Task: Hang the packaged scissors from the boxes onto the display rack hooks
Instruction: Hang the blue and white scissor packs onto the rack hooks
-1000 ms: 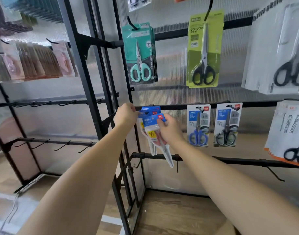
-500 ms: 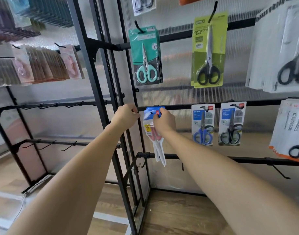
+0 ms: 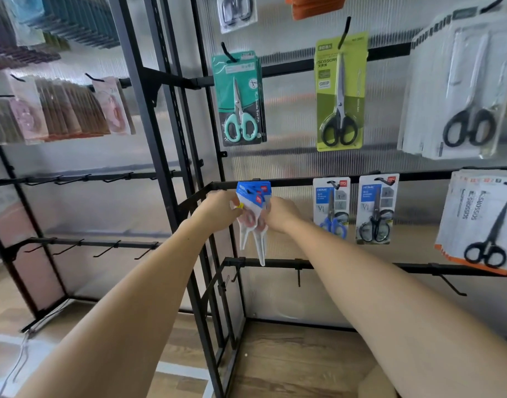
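Your left hand (image 3: 222, 209) and right hand (image 3: 279, 212) both clamp the blue scissor packs (image 3: 253, 214) at the rack bar's (image 3: 292, 182) left end; next, thread their holes onto the hook.

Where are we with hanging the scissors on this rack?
Done: teal packs, a green pack and two HOME packs hang on hooks. In hand: left hand and right hand hold blue-carded packs at the middle rail's leftmost spot. Left: bare hooks below; the boxes are out of view.
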`<action>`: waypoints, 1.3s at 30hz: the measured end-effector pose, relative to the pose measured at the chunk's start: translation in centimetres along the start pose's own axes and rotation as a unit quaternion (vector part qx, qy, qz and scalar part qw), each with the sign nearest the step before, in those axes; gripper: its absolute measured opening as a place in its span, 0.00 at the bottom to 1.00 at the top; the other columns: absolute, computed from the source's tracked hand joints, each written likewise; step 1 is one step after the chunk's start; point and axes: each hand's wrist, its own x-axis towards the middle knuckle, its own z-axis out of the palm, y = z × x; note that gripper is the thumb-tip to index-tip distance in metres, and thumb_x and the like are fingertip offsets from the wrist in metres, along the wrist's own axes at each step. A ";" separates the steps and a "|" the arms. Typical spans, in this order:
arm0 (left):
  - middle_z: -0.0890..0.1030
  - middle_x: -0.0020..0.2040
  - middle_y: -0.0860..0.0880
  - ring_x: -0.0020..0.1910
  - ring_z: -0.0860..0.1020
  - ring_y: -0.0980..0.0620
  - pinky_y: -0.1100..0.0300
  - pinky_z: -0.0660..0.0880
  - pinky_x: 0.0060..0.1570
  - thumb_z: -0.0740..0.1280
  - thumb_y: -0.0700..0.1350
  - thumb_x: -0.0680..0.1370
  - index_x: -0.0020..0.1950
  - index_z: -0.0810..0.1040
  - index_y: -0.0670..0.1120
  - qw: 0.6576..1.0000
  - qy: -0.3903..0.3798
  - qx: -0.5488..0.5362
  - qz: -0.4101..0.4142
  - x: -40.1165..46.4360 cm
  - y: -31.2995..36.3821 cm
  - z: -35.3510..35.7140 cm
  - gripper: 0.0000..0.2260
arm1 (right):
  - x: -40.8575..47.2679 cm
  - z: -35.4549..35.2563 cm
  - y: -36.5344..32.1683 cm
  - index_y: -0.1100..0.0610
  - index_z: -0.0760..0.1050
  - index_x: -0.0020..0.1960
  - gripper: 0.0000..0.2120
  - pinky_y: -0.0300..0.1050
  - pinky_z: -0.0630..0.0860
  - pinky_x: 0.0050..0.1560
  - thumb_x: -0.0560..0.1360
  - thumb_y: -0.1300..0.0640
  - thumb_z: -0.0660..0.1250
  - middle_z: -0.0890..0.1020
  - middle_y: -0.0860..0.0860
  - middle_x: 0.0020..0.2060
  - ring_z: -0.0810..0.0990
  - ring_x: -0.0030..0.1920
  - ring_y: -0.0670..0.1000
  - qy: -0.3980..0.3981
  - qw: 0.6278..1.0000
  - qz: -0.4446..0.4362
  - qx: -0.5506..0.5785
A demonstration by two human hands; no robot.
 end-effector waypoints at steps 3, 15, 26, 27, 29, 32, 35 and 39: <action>0.79 0.49 0.49 0.46 0.77 0.51 0.60 0.71 0.41 0.66 0.51 0.79 0.54 0.78 0.51 1.000 -0.016 -0.006 0.002 -0.8 0.9 1.3 0.07 | -2.5 -1.0 1.4 0.51 0.68 0.42 0.09 0.42 0.69 0.39 0.81 0.54 0.61 0.74 0.48 0.38 0.73 0.39 0.48 -0.025 0.999 -0.047 0.005; 0.81 0.51 0.44 0.52 0.78 0.44 0.54 0.75 0.51 0.66 0.50 0.79 0.56 0.80 0.45 0.984 -0.158 -0.045 0.062 -5.8 11.0 15.5 0.11 | -11.2 -1.3 17.9 0.56 0.74 0.65 0.16 0.50 0.74 0.62 0.78 0.57 0.67 0.79 0.54 0.62 0.77 0.61 0.56 -0.059 0.995 0.058 -0.064; 0.81 0.55 0.47 0.53 0.78 0.45 0.53 0.75 0.55 0.61 0.50 0.81 0.61 0.77 0.46 0.923 -0.333 -0.031 0.191 -11.2 20.7 31.8 0.12 | -23.7 -1.8 36.0 0.53 0.71 0.70 0.19 0.50 0.73 0.65 0.80 0.52 0.66 0.76 0.51 0.67 0.76 0.64 0.54 -0.117 0.952 0.272 -0.071; 0.80 0.55 0.47 0.55 0.77 0.45 0.55 0.74 0.54 0.62 0.48 0.81 0.62 0.76 0.45 0.913 -0.345 -0.042 0.216 -11.9 21.4 33.1 0.12 | -24.4 -1.2 37.3 0.53 0.71 0.70 0.19 0.50 0.73 0.65 0.80 0.52 0.66 0.75 0.52 0.67 0.76 0.63 0.54 -0.126 0.947 0.290 -0.063; 0.79 0.57 0.48 0.58 0.76 0.45 0.55 0.72 0.57 0.61 0.47 0.81 0.63 0.76 0.47 0.890 -0.371 -0.051 0.261 -13.1 22.3 35.9 0.12 | -25.9 0.0 39.6 0.53 0.70 0.70 0.19 0.50 0.74 0.65 0.80 0.51 0.65 0.75 0.52 0.67 0.76 0.63 0.54 -0.140 0.934 0.324 -0.050; 0.78 0.61 0.47 0.60 0.76 0.46 0.50 0.73 0.60 0.61 0.48 0.80 0.62 0.76 0.49 0.859 -0.425 -0.024 0.285 -15.2 22.9 40.0 0.12 | -28.6 2.3 42.3 0.53 0.69 0.72 0.21 0.46 0.72 0.64 0.81 0.51 0.65 0.75 0.52 0.68 0.75 0.65 0.55 -0.157 0.919 0.359 -0.052; 0.76 0.63 0.44 0.61 0.76 0.43 0.51 0.74 0.59 0.61 0.47 0.80 0.65 0.75 0.46 0.845 -0.465 -0.012 0.264 -16.5 23.5 43.8 0.15 | -30.7 4.0 44.8 0.52 0.70 0.71 0.20 0.48 0.72 0.66 0.80 0.53 0.65 0.76 0.52 0.67 0.74 0.66 0.55 -0.164 0.904 0.394 -0.040; 0.72 0.69 0.42 0.66 0.73 0.41 0.54 0.71 0.61 0.60 0.49 0.82 0.73 0.68 0.45 0.831 -0.502 0.011 0.238 -17.4 24.1 48.0 0.20 | -32.9 5.9 47.6 0.50 0.70 0.71 0.19 0.51 0.71 0.67 0.81 0.53 0.62 0.76 0.52 0.66 0.74 0.67 0.57 -0.182 0.884 0.431 -0.021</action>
